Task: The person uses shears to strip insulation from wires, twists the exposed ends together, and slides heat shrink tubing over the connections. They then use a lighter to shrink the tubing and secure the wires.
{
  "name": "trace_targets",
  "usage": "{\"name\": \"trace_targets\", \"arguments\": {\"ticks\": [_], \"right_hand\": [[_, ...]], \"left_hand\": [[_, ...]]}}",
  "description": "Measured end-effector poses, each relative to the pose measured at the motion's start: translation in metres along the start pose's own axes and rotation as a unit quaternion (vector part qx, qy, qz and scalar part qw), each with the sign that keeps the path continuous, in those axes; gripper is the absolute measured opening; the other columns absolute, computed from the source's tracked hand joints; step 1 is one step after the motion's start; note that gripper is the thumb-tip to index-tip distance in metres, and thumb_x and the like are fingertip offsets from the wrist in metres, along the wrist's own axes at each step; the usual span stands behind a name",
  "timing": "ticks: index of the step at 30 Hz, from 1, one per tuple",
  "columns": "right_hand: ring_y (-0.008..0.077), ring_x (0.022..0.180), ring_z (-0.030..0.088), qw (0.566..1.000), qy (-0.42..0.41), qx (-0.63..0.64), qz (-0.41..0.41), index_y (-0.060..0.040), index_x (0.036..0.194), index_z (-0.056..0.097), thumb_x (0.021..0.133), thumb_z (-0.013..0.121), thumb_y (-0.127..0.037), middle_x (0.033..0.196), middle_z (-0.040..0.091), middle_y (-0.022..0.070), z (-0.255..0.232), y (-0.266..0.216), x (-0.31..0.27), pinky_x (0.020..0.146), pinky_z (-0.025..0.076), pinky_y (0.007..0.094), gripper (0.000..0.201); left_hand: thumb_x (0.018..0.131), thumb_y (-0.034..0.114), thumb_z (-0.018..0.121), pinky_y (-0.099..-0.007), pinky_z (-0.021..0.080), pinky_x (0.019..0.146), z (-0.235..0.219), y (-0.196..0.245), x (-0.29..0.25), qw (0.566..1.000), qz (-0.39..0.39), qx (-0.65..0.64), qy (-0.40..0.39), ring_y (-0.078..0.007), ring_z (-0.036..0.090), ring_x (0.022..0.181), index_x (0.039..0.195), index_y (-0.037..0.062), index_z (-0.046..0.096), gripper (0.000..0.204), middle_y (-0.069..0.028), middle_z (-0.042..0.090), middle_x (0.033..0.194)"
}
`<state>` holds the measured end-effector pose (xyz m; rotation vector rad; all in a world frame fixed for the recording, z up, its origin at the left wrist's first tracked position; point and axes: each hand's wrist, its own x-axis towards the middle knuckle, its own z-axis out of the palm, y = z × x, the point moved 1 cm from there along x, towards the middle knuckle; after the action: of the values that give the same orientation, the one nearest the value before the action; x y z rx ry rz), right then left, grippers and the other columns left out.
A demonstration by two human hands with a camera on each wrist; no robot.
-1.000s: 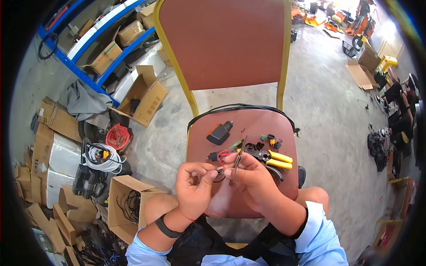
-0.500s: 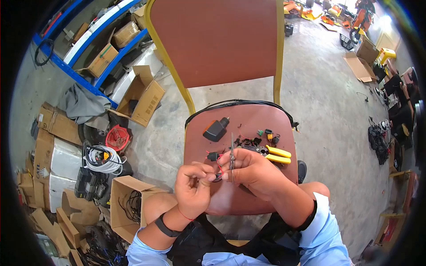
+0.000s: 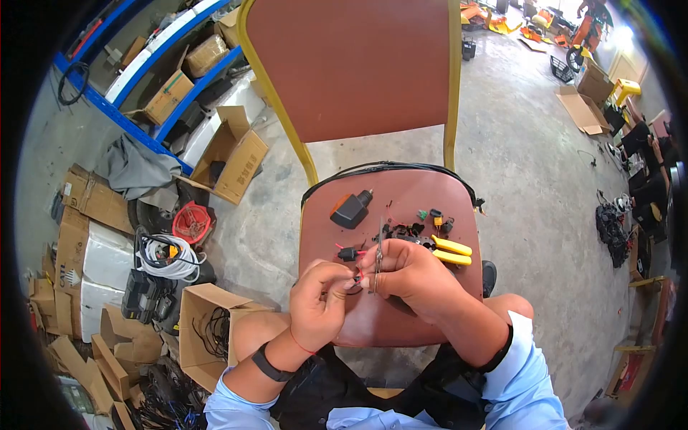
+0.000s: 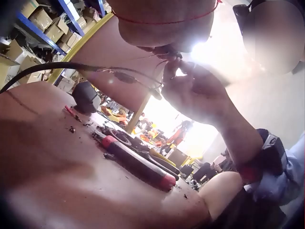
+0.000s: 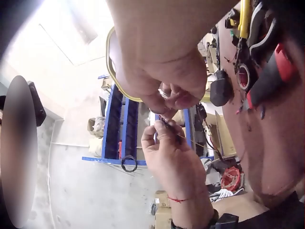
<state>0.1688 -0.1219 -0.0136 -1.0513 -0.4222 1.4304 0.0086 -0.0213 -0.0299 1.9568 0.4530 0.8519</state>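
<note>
Over the chair seat (image 3: 358, 326), the left hand (image 3: 317, 299) pinches a small dark piece with red wire between thumb and fingers. The right hand (image 3: 416, 272), fingertips almost touching the left's, grips a thin metal tool (image 3: 379, 251) standing upright, with red wire at its fingertips. A black connector (image 3: 349, 254) lies just beyond. In the right wrist view the left hand (image 5: 174, 162) holds a dark strand beneath the right hand (image 5: 167, 67). The left wrist view shows the right hand (image 4: 195, 95) at cable ends; the tool's exact type cannot be told.
On the seat lie yellow-handled pliers (image 3: 451, 251), a black-and-orange lamp-like part (image 3: 350, 210), small green and yellow pieces and, in the left wrist view, a red-and-black handle (image 4: 140, 164). Black cable (image 3: 390, 165) runs along the seat's back edge. An open carton (image 3: 204, 326) stands left.
The head view has shifted slightly. The metal tool has turned from slanted to upright, and the right hand has rotated with it. The left hand's fingers have closed in nearer the right fingertips.
</note>
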Motion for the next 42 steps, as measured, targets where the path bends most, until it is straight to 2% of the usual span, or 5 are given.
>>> {"name": "trace_targets", "arguments": {"ticks": [3, 9, 18, 26, 42], "right_hand": [[0.0114, 0.089, 0.066, 1.000, 0.003, 0.002, -0.005, -0.0031, 0.104, 0.061, 0.084, 0.073, 0.004, 0.095, 0.068, 0.0046, -0.002, 0.002, 0.002, 0.076, 0.050, 0.0242, 0.024], [0.0124, 0.089, 0.066, 0.997, 0.019, 0.055, -0.058, -0.0037, 0.102, 0.060, 0.083, 0.073, 0.004, 0.093, 0.068, 0.0044, -0.002, 0.010, 0.002, 0.078, 0.050, 0.0251, 0.024], [0.0146, 0.095, 0.065, 0.995, 0.021, 0.069, -0.066, -0.0001, 0.105, 0.059, 0.085, 0.067, 0.009, 0.101, 0.065, 0.0070, 0.001, 0.016, 0.006, 0.085, 0.052, 0.0269, 0.023], [0.0151, 0.094, 0.065, 0.997, 0.012, 0.055, -0.052, 0.0001, 0.105, 0.058, 0.085, 0.066, 0.009, 0.098, 0.066, 0.0068, -0.002, 0.016, 0.008, 0.085, 0.052, 0.0280, 0.023], [0.0126, 0.095, 0.064, 0.993, 0.083, 0.038, -0.078, 0.0001, 0.112, 0.056, 0.089, 0.065, 0.003, 0.102, 0.066, 0.0065, 0.009, 0.019, 0.007, 0.084, 0.051, 0.0261, 0.025]], "left_hand": [[0.089, -0.002, 0.065, -0.0323, 0.052, 0.073, -0.004, 0.003, 0.009, 0.993, 0.082, 0.079, -0.029, -0.0250, 0.065, 0.081, 0.098, 0.0034, 0.070, 0.011, -0.0115, 0.068, 0.090], [0.088, 0.002, 0.067, -0.0348, 0.053, 0.075, -0.004, 0.008, 0.010, 0.995, 0.028, 0.088, -0.032, -0.0274, 0.066, 0.084, 0.100, 0.0026, 0.073, 0.013, -0.0121, 0.070, 0.093], [0.093, 0.004, 0.067, -0.0275, 0.054, 0.076, -0.009, 0.009, 0.008, 0.997, -0.033, 0.064, -0.037, -0.0168, 0.067, 0.086, 0.101, -0.0026, 0.072, 0.011, -0.0098, 0.071, 0.094], [0.098, 0.002, 0.060, -0.0219, 0.051, 0.067, -0.004, -0.001, 0.002, 0.974, -0.164, -0.151, -0.043, -0.0077, 0.064, 0.083, 0.116, -0.0013, 0.053, 0.020, -0.0062, 0.068, 0.095], [0.092, 0.008, 0.069, -0.0285, 0.058, 0.069, -0.002, -0.012, -0.002, 0.995, 0.015, 0.102, 0.019, -0.0173, 0.071, 0.089, 0.115, -0.0003, 0.056, 0.027, -0.0141, 0.071, 0.100]]}}
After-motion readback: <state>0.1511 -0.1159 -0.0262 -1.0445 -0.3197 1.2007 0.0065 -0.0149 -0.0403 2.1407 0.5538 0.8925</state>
